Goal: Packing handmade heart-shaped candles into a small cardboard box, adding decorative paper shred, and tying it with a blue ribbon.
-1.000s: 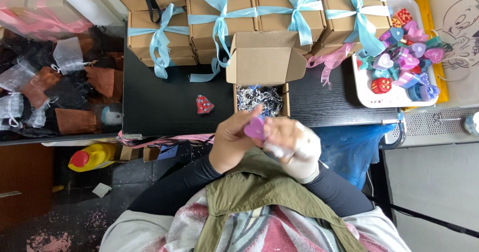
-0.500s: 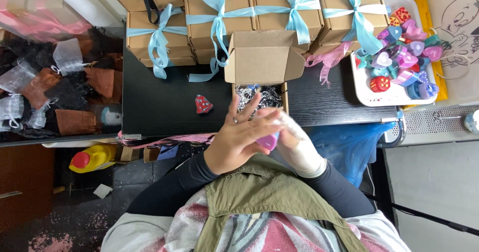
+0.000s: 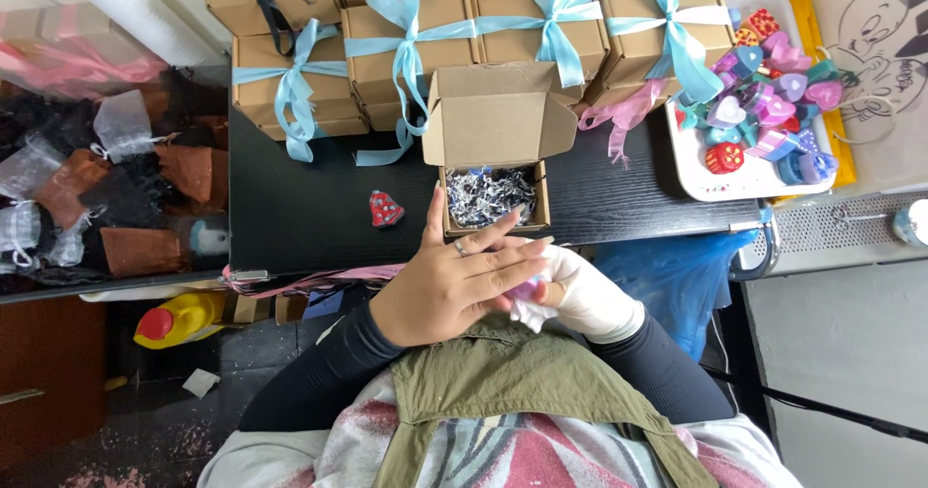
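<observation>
The left hand (image 3: pixel 449 290) lies flat with fingers spread over the gloved right hand (image 3: pixel 580 295), which grips a purple piece (image 3: pixel 527 290), just below the open box (image 3: pixel 493 198) on the desk (image 3: pixel 309 208).

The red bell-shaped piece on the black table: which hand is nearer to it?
Left. The left hand lies flat just right of and below the red bell-shaped piece, thumb pointing up near it. The right hand, in a white glove, sits farther right, partly under the left.
</observation>
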